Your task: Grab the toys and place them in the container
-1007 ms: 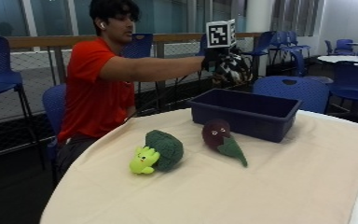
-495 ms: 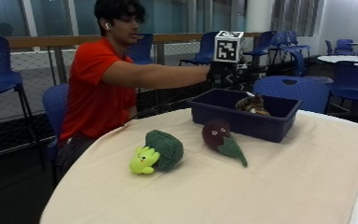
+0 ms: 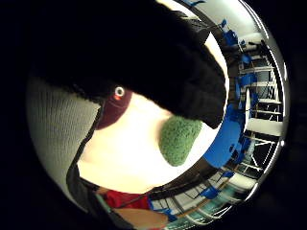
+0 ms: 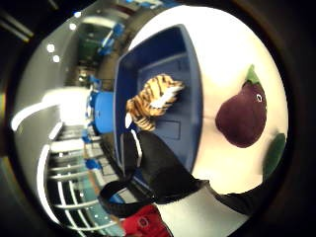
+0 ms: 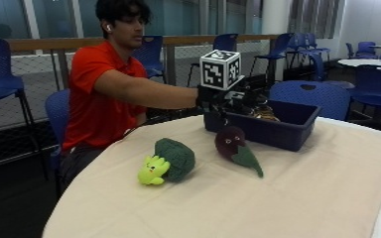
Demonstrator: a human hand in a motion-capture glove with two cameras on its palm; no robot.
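- The person in a red shirt (image 5: pixel 101 94) sits at a round table covered with a cream cloth (image 5: pixel 296 198); the arm is extended across it.
- The black-gloved right hand (image 5: pixel 233 101) is above the near end of the dark blue rectangular plastic container (image 5: pixel 289 131), over the purple plush toy.
- Grip state: nothing shows held in the hand in any view. Whether the fingers are straight or curled cannot be told from the outside view.
- The striped orange-and-black plush tiger (image 4: pixel 150 101) lies inside the container (image 4: pixel 182 98), on its floor, apart from the glove. In the outside view only a small part of it (image 5: pixel 266 115) shows above the rim.
- The dark purple plush eggplant with a green leaf tail (image 5: pixel 233 148) lies on the cloth just in front of the container, outside it. In the thumb side palm view it (image 4: pixel 242 116) lies beside the container's long wall.
- The green plush broccoli with a yellow-green face (image 5: pixel 169 161) lies on the cloth beside the eggplant, nearer the person and well apart from the container.
- The little finger side palm view shows the eggplant's eye (image 3: pixel 118 92) and green part (image 3: pixel 180 139) on the cloth, partly hidden by the glove.
- Blue chairs (image 5: pixel 309 94) stand behind the table.
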